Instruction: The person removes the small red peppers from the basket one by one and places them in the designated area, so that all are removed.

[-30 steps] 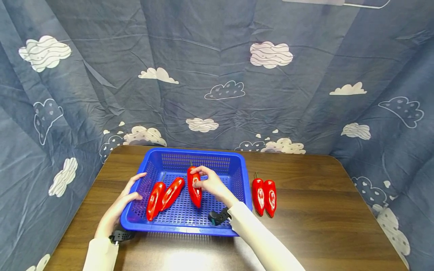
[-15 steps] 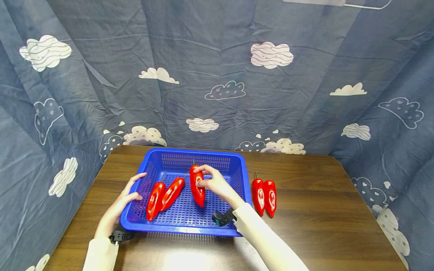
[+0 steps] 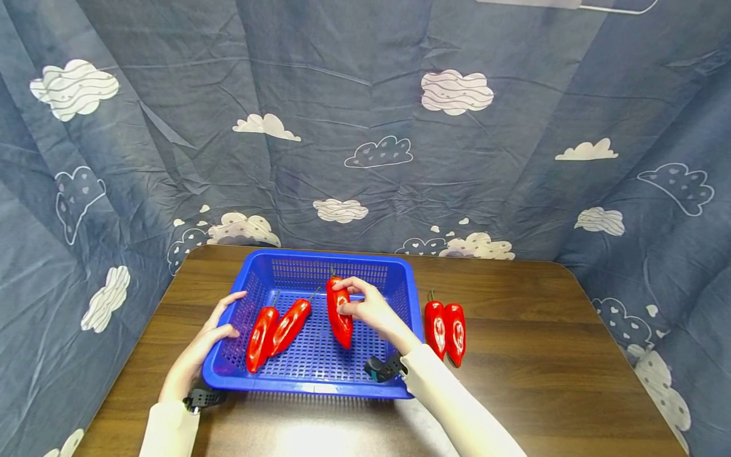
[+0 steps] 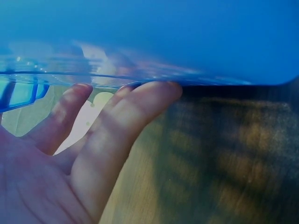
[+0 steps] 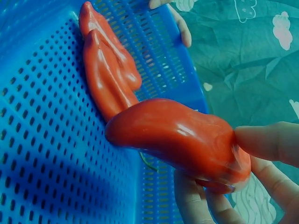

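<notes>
A blue plastic basket (image 3: 311, 388) with slotted walls stands on the table. My left hand (image 3: 200, 346) grips its left rim, with fingertips and thumb reaching over the edge. In the right wrist view, my right hand (image 5: 275, 163) pinches a glossy red pepper (image 5: 173, 135) near its stem end. Seen from the head, this pepper hangs over the basket's middle, tip toward me. Two more red peppers, one upright-lying (image 3: 263, 338) and one slanted (image 3: 291, 327), rest side by side on the basket floor at the left.
Right of the basket, two red peppers, the nearer one (image 3: 435, 324) and its neighbour (image 3: 455, 333), lie together on the wooden table (image 3: 531, 355). A dark cloth with cloud prints (image 3: 365, 190) hangs behind the table.
My right hand has shifted a little to the right with the red pepper in it. The left hand, the basket and the other peppers have stayed put.
</notes>
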A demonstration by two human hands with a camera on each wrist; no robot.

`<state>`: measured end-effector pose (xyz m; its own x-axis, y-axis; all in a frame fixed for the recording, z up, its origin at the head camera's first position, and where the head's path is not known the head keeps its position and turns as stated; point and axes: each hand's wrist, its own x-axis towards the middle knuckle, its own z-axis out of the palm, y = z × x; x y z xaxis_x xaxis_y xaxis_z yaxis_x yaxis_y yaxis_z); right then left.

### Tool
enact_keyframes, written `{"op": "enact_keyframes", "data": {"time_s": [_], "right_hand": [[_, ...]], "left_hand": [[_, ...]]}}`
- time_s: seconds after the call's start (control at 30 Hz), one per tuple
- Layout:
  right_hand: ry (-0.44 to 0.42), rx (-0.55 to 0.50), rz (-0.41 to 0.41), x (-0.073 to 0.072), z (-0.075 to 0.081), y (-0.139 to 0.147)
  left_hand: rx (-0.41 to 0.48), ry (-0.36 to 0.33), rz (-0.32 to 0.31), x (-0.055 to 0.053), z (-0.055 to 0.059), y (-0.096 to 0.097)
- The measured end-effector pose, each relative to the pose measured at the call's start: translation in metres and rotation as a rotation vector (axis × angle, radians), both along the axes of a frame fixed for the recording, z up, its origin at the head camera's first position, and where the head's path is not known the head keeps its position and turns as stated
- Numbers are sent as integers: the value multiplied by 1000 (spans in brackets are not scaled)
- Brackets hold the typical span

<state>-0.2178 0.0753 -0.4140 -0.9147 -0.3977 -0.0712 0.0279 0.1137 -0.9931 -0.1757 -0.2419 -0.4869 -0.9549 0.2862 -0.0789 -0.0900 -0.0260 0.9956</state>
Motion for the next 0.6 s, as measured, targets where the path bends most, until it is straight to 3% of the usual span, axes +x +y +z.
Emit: {"op": "enact_keyframes", "data": {"time_s": [0.17,0.6], "right_hand": [[24,11,-20,-7,-17,6],[11,8,-2,-7,-17,22]], "left_hand": [[15,-7,0,0,-1,0],[8,-10,0,0,2,1]]}}
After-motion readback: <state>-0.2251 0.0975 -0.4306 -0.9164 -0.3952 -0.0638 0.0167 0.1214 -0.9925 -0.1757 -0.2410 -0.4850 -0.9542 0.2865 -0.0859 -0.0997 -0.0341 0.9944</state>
